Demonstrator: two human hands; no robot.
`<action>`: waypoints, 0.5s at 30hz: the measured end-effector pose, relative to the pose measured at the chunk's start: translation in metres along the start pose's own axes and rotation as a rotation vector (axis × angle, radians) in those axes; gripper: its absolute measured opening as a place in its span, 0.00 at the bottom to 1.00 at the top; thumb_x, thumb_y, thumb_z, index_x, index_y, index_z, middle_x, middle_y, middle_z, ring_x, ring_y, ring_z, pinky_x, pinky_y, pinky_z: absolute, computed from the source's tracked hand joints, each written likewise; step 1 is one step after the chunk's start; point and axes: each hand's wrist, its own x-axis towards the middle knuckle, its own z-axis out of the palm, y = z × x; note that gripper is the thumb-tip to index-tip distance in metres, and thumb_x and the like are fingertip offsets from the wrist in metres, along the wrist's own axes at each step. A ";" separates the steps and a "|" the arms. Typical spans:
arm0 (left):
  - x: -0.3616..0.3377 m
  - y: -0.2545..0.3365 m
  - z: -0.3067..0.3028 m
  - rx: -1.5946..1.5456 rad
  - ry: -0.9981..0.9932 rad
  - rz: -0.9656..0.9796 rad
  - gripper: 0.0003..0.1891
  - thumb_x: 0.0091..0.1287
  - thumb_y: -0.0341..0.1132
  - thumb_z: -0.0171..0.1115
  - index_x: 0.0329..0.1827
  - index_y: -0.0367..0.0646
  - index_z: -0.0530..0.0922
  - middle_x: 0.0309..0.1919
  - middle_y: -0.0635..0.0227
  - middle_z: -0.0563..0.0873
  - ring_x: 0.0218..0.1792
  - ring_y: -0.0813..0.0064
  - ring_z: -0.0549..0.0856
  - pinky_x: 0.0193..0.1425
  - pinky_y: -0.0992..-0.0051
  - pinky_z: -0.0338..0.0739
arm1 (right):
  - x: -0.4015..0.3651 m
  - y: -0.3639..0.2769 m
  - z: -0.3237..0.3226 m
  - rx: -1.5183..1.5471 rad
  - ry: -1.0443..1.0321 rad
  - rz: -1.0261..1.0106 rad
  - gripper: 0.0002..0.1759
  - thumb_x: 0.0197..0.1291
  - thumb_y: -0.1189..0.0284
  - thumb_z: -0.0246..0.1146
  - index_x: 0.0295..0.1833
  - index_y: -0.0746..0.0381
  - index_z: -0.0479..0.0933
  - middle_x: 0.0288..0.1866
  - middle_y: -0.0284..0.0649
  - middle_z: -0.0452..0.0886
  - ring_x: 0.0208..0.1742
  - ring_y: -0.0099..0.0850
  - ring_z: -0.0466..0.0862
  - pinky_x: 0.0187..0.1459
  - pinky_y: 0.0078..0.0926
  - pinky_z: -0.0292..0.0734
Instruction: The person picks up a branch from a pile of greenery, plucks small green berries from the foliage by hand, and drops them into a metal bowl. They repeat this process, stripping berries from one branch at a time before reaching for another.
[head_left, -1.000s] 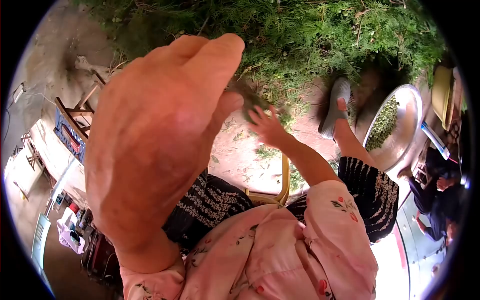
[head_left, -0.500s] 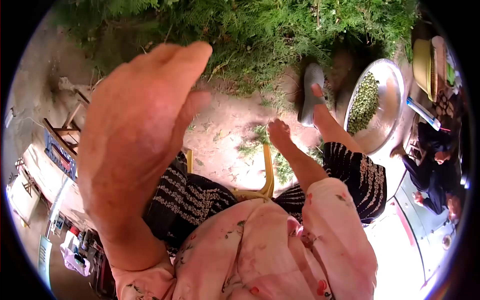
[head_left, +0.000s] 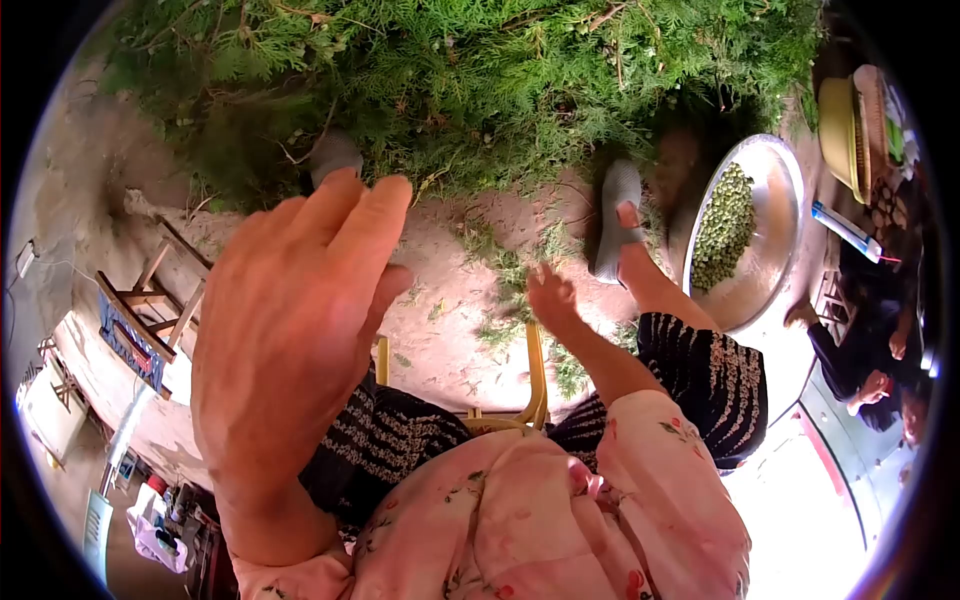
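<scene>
The left hand is up, grip apart and empty, fingers pointing at the heap of branches, which runs left to right along the far ground; the hand sits lower than a moment ago. The right hand (grip apart too) hovers over bare dirt, short of the basin.

Your top: pale pink fabric, small red-and-green flower print, long sleeves. Wide loose cuff on right sleeve. Your trousers: black, fine white dashed pattern in bands, hem above lower leg. Footwear: grey slip-on right shoe; grey left shoe, partly hidden. Both left hand and right hand bare.
</scene>
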 end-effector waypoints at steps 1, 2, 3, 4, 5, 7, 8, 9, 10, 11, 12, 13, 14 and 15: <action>-0.001 0.001 0.002 0.001 0.014 0.001 0.19 0.55 0.31 0.60 0.51 0.36 0.73 0.41 0.55 0.80 0.39 0.52 0.78 0.42 0.63 0.72 | 0.017 0.013 -0.005 0.157 0.076 0.176 0.26 0.54 0.70 0.58 0.61 0.61 0.66 0.71 0.52 0.53 0.64 0.50 0.63 0.49 0.52 0.72; -0.002 0.003 0.003 0.003 0.029 0.000 0.20 0.54 0.30 0.61 0.51 0.36 0.74 0.41 0.55 0.80 0.38 0.51 0.78 0.42 0.62 0.72 | 0.034 0.027 -0.023 0.182 0.407 0.181 0.28 0.53 0.69 0.60 0.62 0.60 0.65 0.69 0.52 0.55 0.61 0.50 0.65 0.51 0.48 0.71; -0.002 0.003 0.003 0.006 0.033 0.002 0.20 0.54 0.30 0.61 0.51 0.36 0.74 0.41 0.55 0.80 0.38 0.51 0.78 0.42 0.62 0.72 | 0.052 0.040 -0.051 0.202 0.741 0.181 0.30 0.51 0.69 0.61 0.62 0.60 0.64 0.67 0.52 0.58 0.59 0.49 0.67 0.52 0.44 0.71; -0.001 0.004 0.003 -0.007 0.033 0.006 0.20 0.52 0.29 0.61 0.51 0.37 0.74 0.41 0.55 0.80 0.39 0.52 0.78 0.43 0.62 0.71 | 0.069 0.051 -0.079 0.254 0.799 0.183 0.32 0.50 0.70 0.63 0.62 0.61 0.63 0.66 0.52 0.58 0.59 0.50 0.66 0.53 0.43 0.70; -0.001 0.005 0.003 -0.020 0.031 0.011 0.21 0.51 0.27 0.62 0.50 0.37 0.74 0.42 0.55 0.80 0.39 0.52 0.78 0.43 0.62 0.71 | 0.081 0.057 -0.103 0.306 0.855 0.185 0.33 0.49 0.70 0.64 0.62 0.62 0.63 0.65 0.53 0.59 0.59 0.51 0.65 0.55 0.42 0.69; 0.001 0.008 0.001 -0.020 0.019 0.002 0.21 0.50 0.26 0.62 0.51 0.37 0.74 0.43 0.56 0.80 0.40 0.53 0.78 0.44 0.62 0.71 | 0.100 0.047 -0.129 0.292 0.782 0.245 0.35 0.48 0.72 0.65 0.63 0.62 0.62 0.65 0.53 0.59 0.60 0.52 0.64 0.55 0.42 0.69; 0.001 0.009 0.001 -0.028 0.003 -0.012 0.22 0.50 0.25 0.62 0.51 0.37 0.74 0.44 0.56 0.80 0.41 0.53 0.78 0.44 0.63 0.71 | 0.107 0.040 -0.135 0.274 0.699 0.302 0.36 0.46 0.73 0.66 0.63 0.62 0.61 0.64 0.53 0.58 0.62 0.53 0.62 0.56 0.43 0.68; 0.001 0.010 0.002 -0.027 0.001 -0.013 0.22 0.50 0.25 0.62 0.51 0.37 0.74 0.44 0.56 0.80 0.41 0.53 0.78 0.44 0.63 0.71 | 0.107 0.033 -0.128 0.275 0.698 0.302 0.36 0.46 0.73 0.66 0.63 0.62 0.61 0.64 0.53 0.58 0.62 0.53 0.62 0.56 0.43 0.68; 0.000 0.011 0.003 -0.023 -0.001 -0.016 0.22 0.50 0.26 0.62 0.51 0.37 0.73 0.44 0.56 0.80 0.42 0.54 0.78 0.45 0.63 0.71 | 0.103 0.024 -0.113 0.282 0.641 0.302 0.37 0.47 0.74 0.65 0.64 0.62 0.60 0.66 0.52 0.56 0.64 0.54 0.59 0.57 0.43 0.68; 0.001 0.012 0.002 -0.017 0.003 -0.018 0.22 0.50 0.26 0.62 0.51 0.37 0.73 0.45 0.56 0.80 0.43 0.54 0.78 0.46 0.63 0.70 | 0.100 0.016 -0.100 0.286 0.591 0.300 0.37 0.48 0.74 0.65 0.65 0.62 0.59 0.68 0.51 0.54 0.66 0.55 0.57 0.58 0.44 0.67; 0.002 0.011 0.002 -0.014 0.013 -0.018 0.22 0.50 0.26 0.62 0.51 0.37 0.73 0.45 0.56 0.80 0.43 0.54 0.78 0.46 0.63 0.70 | 0.090 0.001 -0.085 0.287 0.551 0.280 0.37 0.49 0.73 0.65 0.66 0.61 0.58 0.69 0.49 0.52 0.66 0.55 0.57 0.58 0.45 0.67; 0.002 0.011 0.002 -0.004 0.004 -0.007 0.22 0.50 0.26 0.62 0.51 0.36 0.73 0.46 0.57 0.80 0.43 0.54 0.78 0.46 0.63 0.70 | 0.076 -0.015 -0.071 0.289 0.505 0.261 0.37 0.50 0.72 0.64 0.67 0.60 0.57 0.70 0.47 0.51 0.66 0.55 0.56 0.58 0.45 0.67; 0.002 0.011 0.003 0.005 -0.011 0.003 0.22 0.51 0.26 0.62 0.51 0.36 0.73 0.46 0.57 0.79 0.43 0.54 0.78 0.46 0.63 0.70 | 0.065 -0.026 -0.066 0.259 0.392 0.266 0.37 0.51 0.72 0.64 0.67 0.58 0.58 0.71 0.46 0.50 0.67 0.52 0.57 0.59 0.45 0.66; 0.002 0.012 0.004 0.005 -0.017 0.002 0.22 0.51 0.26 0.62 0.51 0.36 0.73 0.46 0.57 0.79 0.43 0.54 0.78 0.46 0.63 0.70 | 0.055 -0.036 -0.067 0.233 0.277 0.271 0.37 0.51 0.72 0.64 0.67 0.56 0.58 0.71 0.45 0.49 0.68 0.49 0.57 0.60 0.44 0.65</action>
